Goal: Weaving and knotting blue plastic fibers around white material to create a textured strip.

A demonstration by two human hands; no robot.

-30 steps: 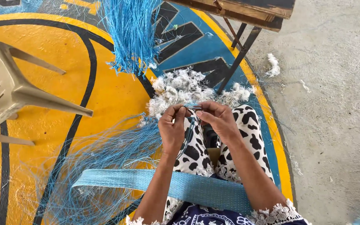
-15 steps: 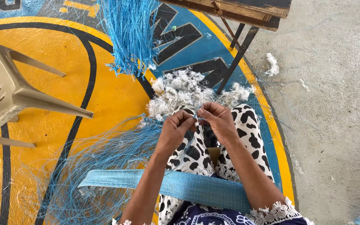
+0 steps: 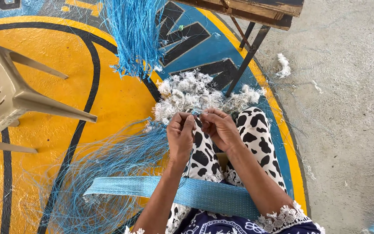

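My left hand [image 3: 180, 135] and my right hand [image 3: 220, 127] meet above my knees, fingertips pinched together on a thin blue thread [image 3: 195, 113]. A blue woven strip [image 3: 152, 189] lies across my lap, over black-and-white patterned trousers [image 3: 251, 132]. Loose blue threads [image 3: 104, 169] spread in a tangle over the floor to the left of the strip. Just beyond my hands sits a heap of white fluffy scraps [image 3: 191, 93].
A bundle of blue threads [image 3: 131, 37] hangs down at top centre. An overturned beige plastic chair [image 3: 9, 95] lies at the left. A wooden bench with dark metal legs [image 3: 249, 47] stands at top right. The floor is painted yellow, blue and black, with grey concrete at the right.
Both hands have stayed together at the same spot, working the thread with small finger movements. The strip and thread tangle have barely shifted.
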